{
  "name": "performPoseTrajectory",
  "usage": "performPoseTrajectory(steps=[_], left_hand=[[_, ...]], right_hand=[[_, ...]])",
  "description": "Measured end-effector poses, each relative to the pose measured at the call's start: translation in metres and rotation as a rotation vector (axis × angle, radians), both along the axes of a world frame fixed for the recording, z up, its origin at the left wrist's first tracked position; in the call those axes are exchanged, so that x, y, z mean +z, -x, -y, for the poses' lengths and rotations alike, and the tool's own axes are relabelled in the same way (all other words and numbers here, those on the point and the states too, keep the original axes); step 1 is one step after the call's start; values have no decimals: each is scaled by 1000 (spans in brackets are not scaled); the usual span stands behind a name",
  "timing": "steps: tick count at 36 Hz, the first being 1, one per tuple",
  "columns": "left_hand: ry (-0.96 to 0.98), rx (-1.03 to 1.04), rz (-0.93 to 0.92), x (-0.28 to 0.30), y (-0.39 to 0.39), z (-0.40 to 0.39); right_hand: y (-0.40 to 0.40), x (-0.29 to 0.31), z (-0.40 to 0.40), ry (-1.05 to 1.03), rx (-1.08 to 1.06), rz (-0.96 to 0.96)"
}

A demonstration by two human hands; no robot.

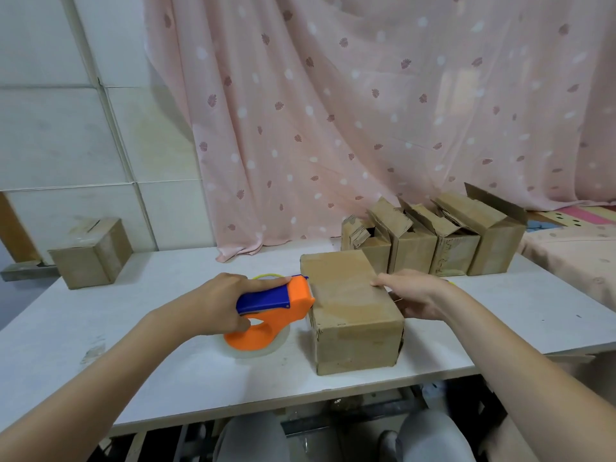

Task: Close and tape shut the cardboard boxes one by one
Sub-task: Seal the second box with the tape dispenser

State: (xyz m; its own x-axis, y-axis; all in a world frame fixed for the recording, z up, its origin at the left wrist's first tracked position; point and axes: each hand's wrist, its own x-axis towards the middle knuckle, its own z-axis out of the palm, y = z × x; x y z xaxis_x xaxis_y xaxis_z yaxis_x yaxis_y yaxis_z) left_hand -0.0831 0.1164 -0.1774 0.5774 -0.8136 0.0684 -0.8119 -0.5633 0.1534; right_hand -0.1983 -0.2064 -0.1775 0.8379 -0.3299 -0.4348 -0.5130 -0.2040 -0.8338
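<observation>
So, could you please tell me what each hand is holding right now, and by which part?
The left hand grips the tape dispenser by its handle; the right hand holds the closed box at its right side.

My left hand is curled round the dispenser, forefinger stretched along its top, forearm reaching in from lower left. My right hand holds the box's right side, thumb on the top edge; its fingers look wrapped down the side, partly hidden.
</observation>
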Motion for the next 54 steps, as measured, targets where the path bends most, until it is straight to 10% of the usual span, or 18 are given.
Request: performPoseTrajectory(steps=[6,12,40,54], left_hand=[[43,-15,4,-2,-2,2],[43,2,7,-3,-2,7],[-10,43,16,3,-12,-32],[-38,17,-2,5,-38,-19]], right_hand=[[-3,3,-31,879,173,267],[3,-11,-71,1099,546,260],[3,-10,-72,1021,392,259],[-83,0,-90,820,191,-447]])
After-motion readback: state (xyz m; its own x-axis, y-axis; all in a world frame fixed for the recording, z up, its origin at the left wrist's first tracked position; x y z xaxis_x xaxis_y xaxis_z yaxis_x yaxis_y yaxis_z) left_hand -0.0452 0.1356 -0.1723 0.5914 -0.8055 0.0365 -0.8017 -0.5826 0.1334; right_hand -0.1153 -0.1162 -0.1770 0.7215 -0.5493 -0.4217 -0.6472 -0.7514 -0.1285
